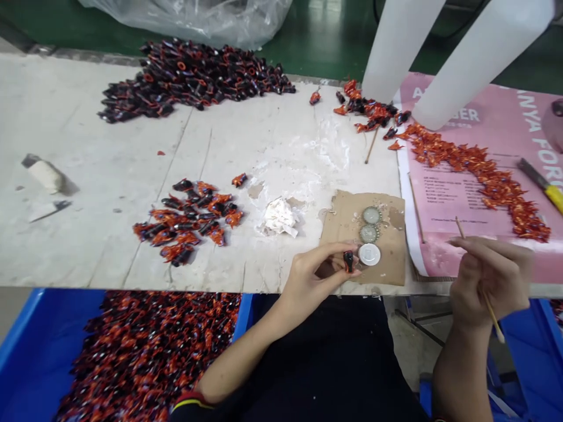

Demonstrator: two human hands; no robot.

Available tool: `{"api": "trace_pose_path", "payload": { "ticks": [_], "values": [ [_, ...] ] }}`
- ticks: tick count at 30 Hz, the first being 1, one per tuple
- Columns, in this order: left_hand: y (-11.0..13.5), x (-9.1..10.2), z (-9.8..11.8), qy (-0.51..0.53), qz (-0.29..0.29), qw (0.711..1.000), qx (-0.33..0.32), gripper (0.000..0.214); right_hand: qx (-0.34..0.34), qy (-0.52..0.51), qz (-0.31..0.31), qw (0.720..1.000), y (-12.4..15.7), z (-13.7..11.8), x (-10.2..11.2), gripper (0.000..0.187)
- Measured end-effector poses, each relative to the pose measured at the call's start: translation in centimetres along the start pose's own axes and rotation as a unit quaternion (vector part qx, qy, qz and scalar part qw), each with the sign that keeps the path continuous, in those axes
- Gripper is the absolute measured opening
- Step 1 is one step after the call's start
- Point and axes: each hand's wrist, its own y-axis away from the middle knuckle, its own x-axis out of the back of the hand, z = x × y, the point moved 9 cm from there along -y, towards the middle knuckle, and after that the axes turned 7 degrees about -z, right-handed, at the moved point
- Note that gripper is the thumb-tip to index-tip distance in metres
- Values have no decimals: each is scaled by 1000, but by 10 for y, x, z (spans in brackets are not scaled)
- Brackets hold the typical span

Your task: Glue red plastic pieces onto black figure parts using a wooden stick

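Observation:
My left hand (pixel 314 269) pinches a small black plastic piece with an orange rim (pixel 349 262) between thumb and fingertips. Right beside it, on a square of brown cardboard (pixel 328 234), lie a white round cap (pixel 369 254) and two ridged bottle caps (pixel 368 234) with pale contents. Over to the right, my right hand (pixel 492 275) is closed around a thin cotton swab (pixel 490 310). The swab's bare end points up and its white tip hangs below the hand. A loose cluster of orange-and-black pieces (pixel 189 220) lies left of my left hand.
A heap of black pieces (pixel 197 76) lines the table's far edge. Orange pieces (pixel 475 164) spread over a pink printed sheet (pixel 448 228), near a yellow-handled knife (pixel 549 190). Two white tubes (pixel 475 64) rise at the back. A blue bin (pixel 48 351) full of pieces stands below left.

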Motion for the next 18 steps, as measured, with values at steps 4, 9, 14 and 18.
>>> {"api": "trace_pose_path", "payload": {
  "ticks": [4, 9, 14, 18],
  "values": [
    [-1, 0, -1, -5, -4, 1000, -2, 26, -6, 143, -93, 985, -13, 65, 15, 28],
    [0, 0, 0, -21, 0, 1000, 8, 26, -154, 317, -171, 920, -23, 173, 38, 37],
    [-2, 0, 0, -29, -1, 1000, 1, 27, -240, 418, -185, 856, -37, 184, 26, 48],
    [-1, 0, 1, -38, -3, 999, -7, 28, -308, 451, -194, 815, -39, 184, 6, 55]
  ]
}}
